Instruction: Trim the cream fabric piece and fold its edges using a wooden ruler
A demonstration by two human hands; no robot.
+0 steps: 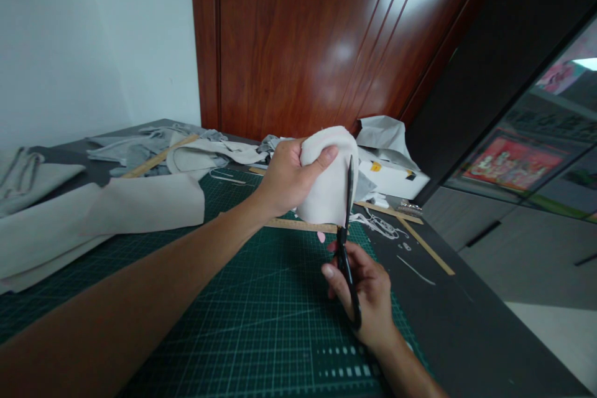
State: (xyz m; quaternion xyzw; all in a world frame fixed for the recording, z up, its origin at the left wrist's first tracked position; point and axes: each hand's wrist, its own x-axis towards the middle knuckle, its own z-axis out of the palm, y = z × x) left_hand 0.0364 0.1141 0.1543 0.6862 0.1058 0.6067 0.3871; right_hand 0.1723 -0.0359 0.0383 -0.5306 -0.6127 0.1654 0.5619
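My left hand (291,177) pinches a folded piece of off-white fabric (326,189) above the mat, with the thumb lying across its front. The fabric's top edge is rounded and its lower edge hangs free. In my right hand (366,286) is a pair of black scissors (346,249), pointing upward. Their blades stand along the fabric's right side; whether they are closed on the cloth cannot be made out. Beneath both hands lies a green cutting mat (242,311) with a printed grid.
Larger off-white fabric pieces (149,202) lie on the left. Grey scraps (140,146) and a wooden ruler (161,157) are heaped behind. To the right are a white box (394,179), loose white cord (380,224) and another ruler (426,245). A wooden door (298,43) stands beyond the table.
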